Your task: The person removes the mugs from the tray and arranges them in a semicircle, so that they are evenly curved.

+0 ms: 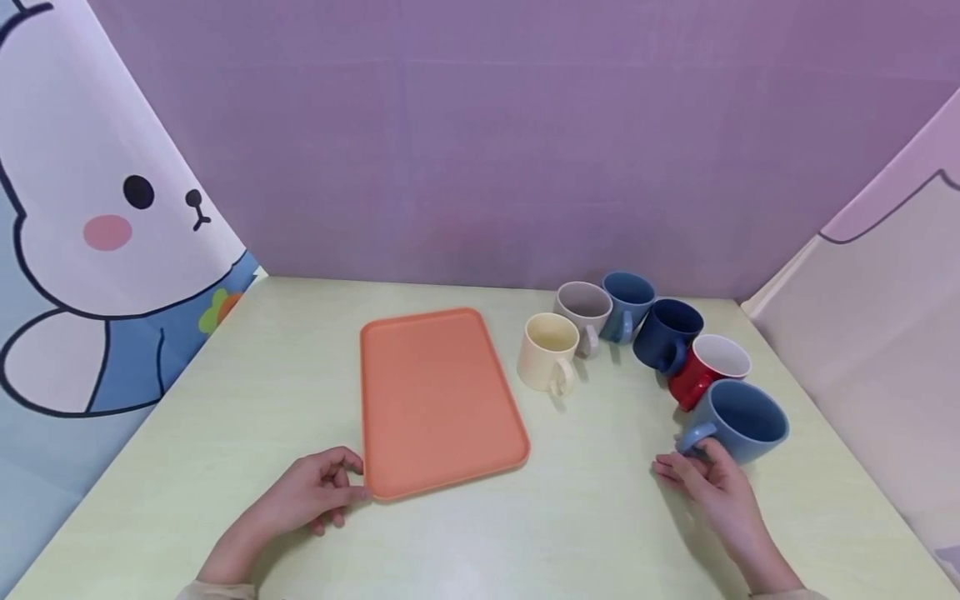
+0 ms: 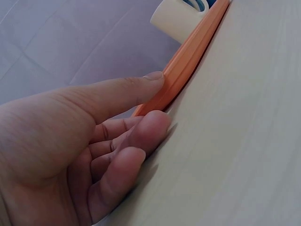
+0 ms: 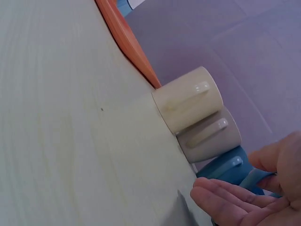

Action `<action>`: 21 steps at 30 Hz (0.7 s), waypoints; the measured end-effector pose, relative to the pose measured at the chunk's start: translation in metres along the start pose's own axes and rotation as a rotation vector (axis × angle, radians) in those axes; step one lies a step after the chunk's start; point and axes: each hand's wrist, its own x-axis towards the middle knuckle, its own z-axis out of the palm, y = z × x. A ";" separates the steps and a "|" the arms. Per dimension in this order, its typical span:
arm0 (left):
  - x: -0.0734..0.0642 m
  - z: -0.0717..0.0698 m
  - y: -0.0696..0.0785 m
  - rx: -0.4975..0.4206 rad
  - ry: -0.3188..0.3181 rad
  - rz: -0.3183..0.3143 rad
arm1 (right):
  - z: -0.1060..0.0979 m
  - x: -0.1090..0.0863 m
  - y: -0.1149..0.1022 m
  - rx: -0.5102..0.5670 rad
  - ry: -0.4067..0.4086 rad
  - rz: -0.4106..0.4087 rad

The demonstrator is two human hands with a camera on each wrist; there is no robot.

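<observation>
An orange tray [image 1: 442, 400] lies flat on the table. At its near left corner my left hand [image 1: 318, 492] touches the rim with thumb and a fingertip; the other fingers are loosely bent beside it. The left wrist view has the thumb [image 2: 153, 77] against the tray's side. On the right, a light-blue mug [image 1: 746, 417] tilts somewhat, its handle [image 1: 696, 437] between the thumb and fingers of my right hand [image 1: 716, 492]. Just behind that mug stands a red mug [image 1: 682, 387] with a white inside, partly covered by it.
Behind the red mug stand a navy mug [image 1: 660, 333], another blue mug [image 1: 628, 296], a grey mug [image 1: 583, 304] and a cream mug [image 1: 543, 358], close together. The cream mug is near the tray's right edge. A purple backdrop [image 1: 480, 150] rises at the table's far edge.
</observation>
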 end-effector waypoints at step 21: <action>0.000 -0.004 -0.003 0.018 -0.024 0.022 | -0.004 0.006 -0.048 -0.885 -0.294 0.155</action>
